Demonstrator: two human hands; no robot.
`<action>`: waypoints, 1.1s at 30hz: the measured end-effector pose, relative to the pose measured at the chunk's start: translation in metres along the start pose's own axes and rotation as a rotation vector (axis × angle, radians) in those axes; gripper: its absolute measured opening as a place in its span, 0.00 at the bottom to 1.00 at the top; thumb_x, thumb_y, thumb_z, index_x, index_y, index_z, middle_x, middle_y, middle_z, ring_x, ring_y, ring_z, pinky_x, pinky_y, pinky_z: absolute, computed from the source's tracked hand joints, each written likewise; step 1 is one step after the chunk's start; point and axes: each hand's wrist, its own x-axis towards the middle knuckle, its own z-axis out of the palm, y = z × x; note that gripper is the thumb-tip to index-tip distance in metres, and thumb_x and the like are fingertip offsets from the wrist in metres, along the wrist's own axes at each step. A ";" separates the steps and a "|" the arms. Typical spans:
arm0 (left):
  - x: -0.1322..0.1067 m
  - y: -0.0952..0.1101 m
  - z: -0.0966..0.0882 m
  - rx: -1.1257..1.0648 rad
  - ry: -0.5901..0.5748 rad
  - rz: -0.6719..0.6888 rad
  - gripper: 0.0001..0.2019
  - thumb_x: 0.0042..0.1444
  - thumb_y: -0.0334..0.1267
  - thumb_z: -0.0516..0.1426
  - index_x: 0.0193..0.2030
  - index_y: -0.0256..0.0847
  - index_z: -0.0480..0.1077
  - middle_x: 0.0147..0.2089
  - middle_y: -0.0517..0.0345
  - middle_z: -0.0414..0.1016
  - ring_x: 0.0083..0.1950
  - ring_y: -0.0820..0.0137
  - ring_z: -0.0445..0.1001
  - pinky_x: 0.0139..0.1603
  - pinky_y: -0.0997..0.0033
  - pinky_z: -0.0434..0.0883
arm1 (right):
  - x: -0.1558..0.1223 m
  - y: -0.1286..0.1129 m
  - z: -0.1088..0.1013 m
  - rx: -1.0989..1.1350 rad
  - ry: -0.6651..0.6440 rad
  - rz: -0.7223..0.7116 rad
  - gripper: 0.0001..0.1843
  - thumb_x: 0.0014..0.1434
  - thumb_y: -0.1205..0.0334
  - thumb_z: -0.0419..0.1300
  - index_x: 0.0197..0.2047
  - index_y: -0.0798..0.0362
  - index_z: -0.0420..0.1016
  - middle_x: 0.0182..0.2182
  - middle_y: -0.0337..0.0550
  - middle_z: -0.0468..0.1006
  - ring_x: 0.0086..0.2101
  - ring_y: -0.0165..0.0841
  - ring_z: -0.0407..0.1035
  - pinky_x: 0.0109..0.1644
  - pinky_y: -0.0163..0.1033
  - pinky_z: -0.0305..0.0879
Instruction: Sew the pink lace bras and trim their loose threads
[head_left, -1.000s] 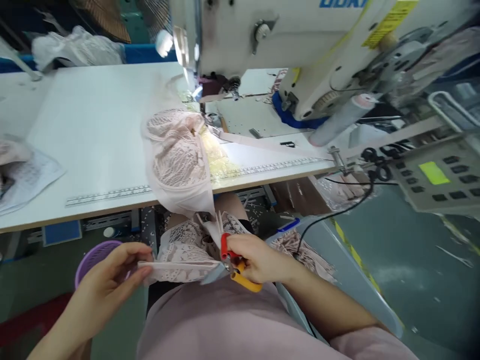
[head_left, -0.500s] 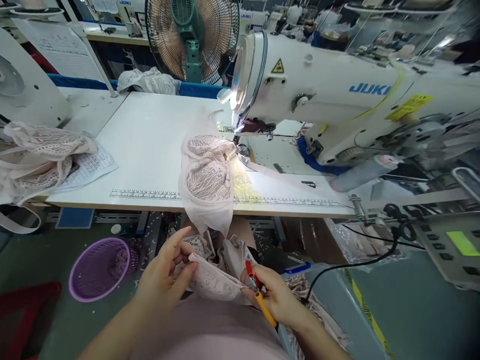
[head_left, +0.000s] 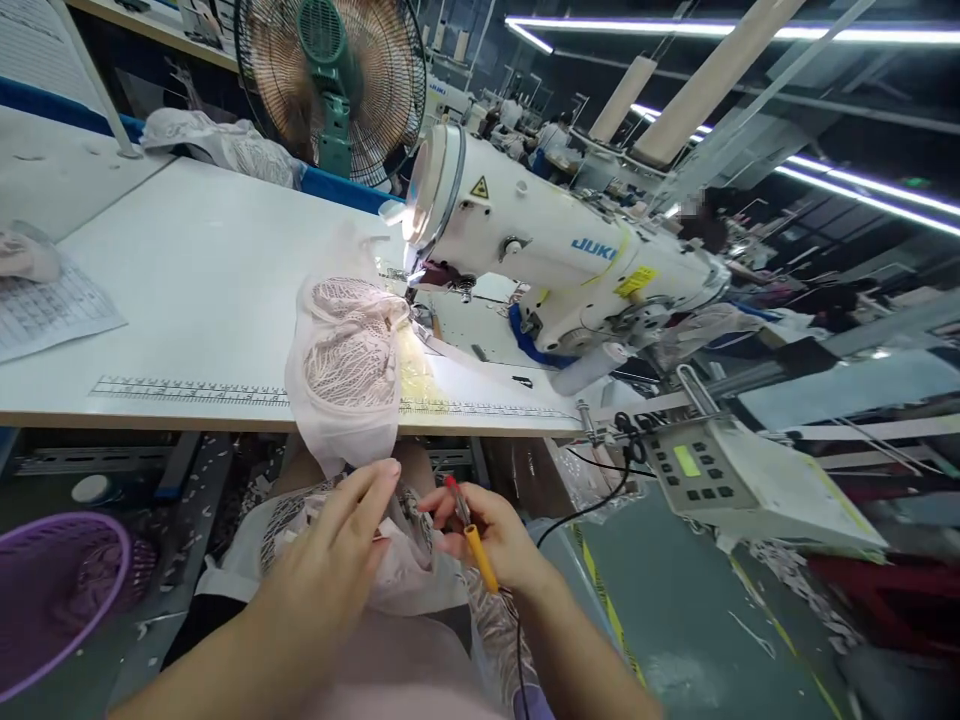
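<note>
Handling soft lace with a blade in the same grasp called for care. The lace piece [head_left: 409, 580] lay bunched on the person's lap, below the front edge of the desk [head_left: 187, 270], with the two hands meeting over it. The left hand [head_left: 326, 560] reached across its left part, fingers long and close together; whether the thumb pinched the cloth from beneath, I could not tell. The right hand [head_left: 491, 535] was curled around small snips [head_left: 480, 560], red and orange handles showing, with its thumb and forefinger at the lace's right side; a firm pinch there could not be made out. Good practice, as I judged it, was to rest the snips against the palm, tips turned away from the mesh, so that the fingertips could sort the folds without nicking a thread. A light, even pull between the hands would likely have served better than a tug, since such fabric probably stretched easily. A second lace piece [head_left: 349, 370] drooped over the desk's edge from beside the sewing machine's [head_left: 510, 220] needle, close above the left fingertips, so small movements, low on the lap, seemed wisest.
</note>
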 end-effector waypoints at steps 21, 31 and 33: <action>-0.006 -0.004 0.007 -0.297 0.006 -0.191 0.24 0.63 0.37 0.46 0.65 0.44 0.48 0.52 0.49 0.69 0.40 0.71 0.75 0.41 0.71 0.75 | 0.037 -0.047 0.011 -0.121 0.044 -0.467 0.07 0.51 0.67 0.60 0.31 0.53 0.64 0.28 0.40 0.71 0.28 0.28 0.66 0.33 0.34 0.64; 0.003 -0.004 -0.003 -0.323 -0.261 -0.294 0.17 0.61 0.44 0.46 0.30 0.43 0.73 0.27 0.58 0.74 0.29 0.69 0.71 0.33 0.70 0.67 | 0.038 -0.044 0.022 -0.168 0.218 -0.697 0.08 0.52 0.71 0.58 0.30 0.52 0.60 0.26 0.38 0.72 0.27 0.27 0.67 0.31 0.33 0.65; 0.004 -0.005 -0.003 -0.337 -0.235 -0.262 0.18 0.61 0.42 0.47 0.26 0.43 0.73 0.25 0.59 0.74 0.27 0.70 0.71 0.31 0.72 0.66 | 0.038 -0.044 0.023 -0.162 0.216 -0.697 0.08 0.52 0.70 0.58 0.30 0.52 0.60 0.26 0.38 0.72 0.27 0.27 0.67 0.31 0.33 0.65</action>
